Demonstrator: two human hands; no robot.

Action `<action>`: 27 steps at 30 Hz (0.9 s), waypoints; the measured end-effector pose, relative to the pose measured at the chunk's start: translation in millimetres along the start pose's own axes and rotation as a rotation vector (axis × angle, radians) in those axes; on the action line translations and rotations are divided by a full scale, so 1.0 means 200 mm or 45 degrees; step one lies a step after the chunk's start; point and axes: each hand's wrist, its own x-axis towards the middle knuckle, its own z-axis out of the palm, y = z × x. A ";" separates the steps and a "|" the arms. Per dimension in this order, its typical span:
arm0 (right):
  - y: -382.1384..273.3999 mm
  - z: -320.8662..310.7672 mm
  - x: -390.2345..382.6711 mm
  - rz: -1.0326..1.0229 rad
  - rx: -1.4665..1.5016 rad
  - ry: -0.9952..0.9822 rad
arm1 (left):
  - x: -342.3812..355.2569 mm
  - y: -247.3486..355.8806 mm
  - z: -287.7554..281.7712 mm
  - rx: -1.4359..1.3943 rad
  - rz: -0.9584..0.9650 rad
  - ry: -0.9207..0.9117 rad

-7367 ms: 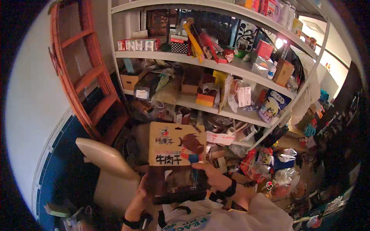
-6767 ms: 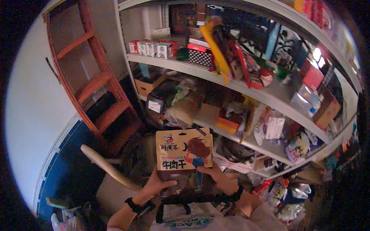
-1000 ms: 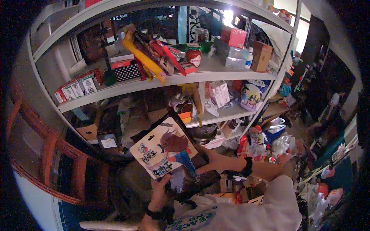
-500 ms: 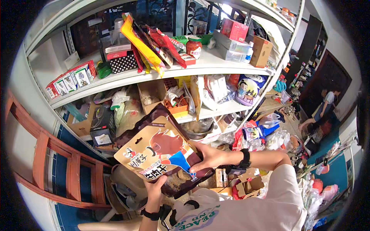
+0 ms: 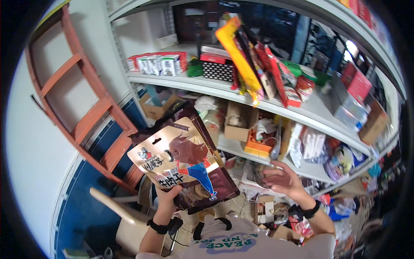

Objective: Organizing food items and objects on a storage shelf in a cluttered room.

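Left hand [image 5: 167,195] alone pinched the snack pouches [image 5: 183,162] by their bottom edge at frame centre, right hand [image 5: 279,180] released and apart; the loosely fanned stack could likely slip floorward.

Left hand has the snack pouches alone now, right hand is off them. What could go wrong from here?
The left hand grips the stacked snack pouches only at their bottom edge, so the tilted stack could slide apart or drop. The right hand hangs open near the crowded lower shelf and could knock loose packets off it.
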 end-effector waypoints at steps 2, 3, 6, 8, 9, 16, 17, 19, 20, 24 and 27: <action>0.01 -0.06 0.04 0.051 0.040 0.039 | -0.03 0.03 0.02 0.033 0.069 0.120; 0.02 -0.09 0.06 0.009 0.068 0.009 | -0.05 0.05 0.04 0.046 0.094 0.184; 0.05 -0.15 0.15 0.008 0.024 -0.109 | -0.09 0.06 0.01 0.057 0.249 0.313; 0.10 -0.19 0.19 -0.027 0.040 -0.191 | -0.12 0.07 0.00 0.064 0.320 0.376; 0.12 -0.21 0.21 -0.039 0.071 -0.224 | -0.13 0.10 0.03 0.074 0.362 0.397; 0.24 -0.33 0.25 0.001 0.239 -0.359 | -0.21 0.29 0.20 0.317 0.593 0.651; 0.25 -0.33 0.26 0.029 0.264 -0.380 | -0.20 0.32 0.18 0.368 0.585 0.683; 0.26 -0.32 0.27 0.031 0.287 -0.422 | -0.21 0.43 0.14 0.511 0.634 0.696; 0.26 -0.32 0.27 0.034 0.303 -0.423 | -0.19 0.48 0.12 0.594 0.711 0.715; 0.30 -0.38 0.28 -0.033 0.305 -0.359 | -0.05 0.70 0.24 0.854 0.831 0.684; 0.32 -0.42 0.28 -0.054 0.336 -0.322 | 0.10 0.82 0.30 0.847 0.791 0.619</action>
